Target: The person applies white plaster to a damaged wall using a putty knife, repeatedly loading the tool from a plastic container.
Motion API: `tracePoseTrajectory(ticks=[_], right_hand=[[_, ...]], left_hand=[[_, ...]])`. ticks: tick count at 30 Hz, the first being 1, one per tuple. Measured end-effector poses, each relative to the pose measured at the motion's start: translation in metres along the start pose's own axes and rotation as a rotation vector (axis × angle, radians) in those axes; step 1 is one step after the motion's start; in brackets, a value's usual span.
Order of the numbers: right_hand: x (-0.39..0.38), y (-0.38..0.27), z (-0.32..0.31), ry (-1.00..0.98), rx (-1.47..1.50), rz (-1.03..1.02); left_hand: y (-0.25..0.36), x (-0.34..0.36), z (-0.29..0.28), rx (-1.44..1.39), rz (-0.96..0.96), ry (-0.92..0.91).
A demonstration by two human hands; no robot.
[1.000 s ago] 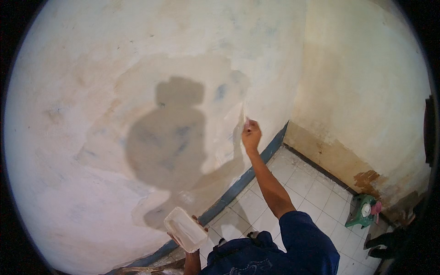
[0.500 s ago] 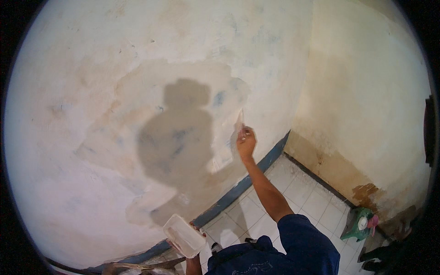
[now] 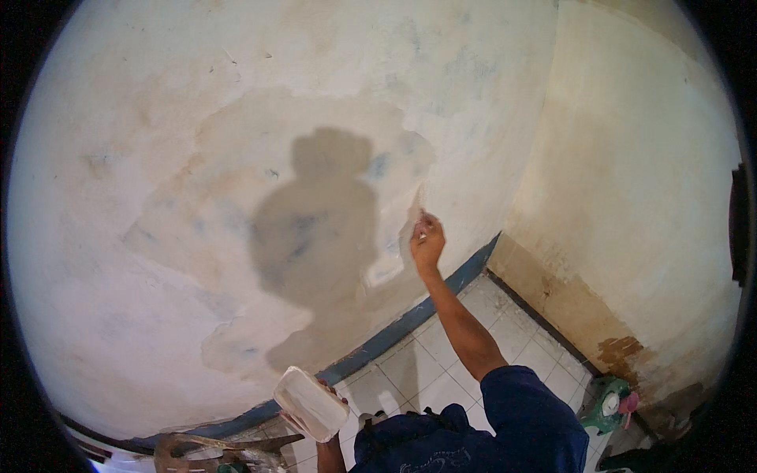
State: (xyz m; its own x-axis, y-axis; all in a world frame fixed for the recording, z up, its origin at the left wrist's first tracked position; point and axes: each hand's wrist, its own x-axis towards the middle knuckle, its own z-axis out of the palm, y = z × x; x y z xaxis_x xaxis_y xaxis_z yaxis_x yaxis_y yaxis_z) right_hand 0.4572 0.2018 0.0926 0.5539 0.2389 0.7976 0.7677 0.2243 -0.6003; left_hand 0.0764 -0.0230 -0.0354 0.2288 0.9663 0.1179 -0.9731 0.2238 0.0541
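Note:
My right hand [image 3: 426,240] is closed on the handle of a putty scraper, whose thin pale blade [image 3: 417,197] is against the white wall [image 3: 197,71] within a darker, irregular patch of fresh filler. The scraper is partly hidden by my fingers. Low in the picture, my left hand [image 3: 293,419] grips a white rectangular container [image 3: 314,398] from beneath, fingers wrapped round both sides; it has white paste in it. My head's shadow falls on the patch, left of my right hand.
A stained adjoining wall [image 3: 615,197] meets this one at the right corner. Below are a blue skirting band [image 3: 371,347], tiled floor [image 3: 441,355], a green stool [image 3: 601,418] with white and pink items, dark shapes at lower right, and a wooden object [image 3: 205,451] at lower left.
My right hand and scraper moved slightly down and left, then back up a little. The container has tilted and shifted left. The view has shifted, bringing more clutter in at lower left.

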Motion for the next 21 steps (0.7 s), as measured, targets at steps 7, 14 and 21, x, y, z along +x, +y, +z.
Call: tracePoseTrajectory(ticks=[7,14,21], right_hand=[[-0.062,-0.035,-0.018,-0.187,0.393,0.07],[-0.064,-0.08,0.001,-0.075,0.207,0.009],[-0.138,-0.116,-0.042,-0.144,0.311,-0.087]], left_hand=[[0.015,0.002,0.011,-0.07,-0.112,-0.007],[0.013,0.007,0.018,-0.013,-0.083,0.0],[0.021,-0.005,0.014,-0.049,-0.075,0.055]])
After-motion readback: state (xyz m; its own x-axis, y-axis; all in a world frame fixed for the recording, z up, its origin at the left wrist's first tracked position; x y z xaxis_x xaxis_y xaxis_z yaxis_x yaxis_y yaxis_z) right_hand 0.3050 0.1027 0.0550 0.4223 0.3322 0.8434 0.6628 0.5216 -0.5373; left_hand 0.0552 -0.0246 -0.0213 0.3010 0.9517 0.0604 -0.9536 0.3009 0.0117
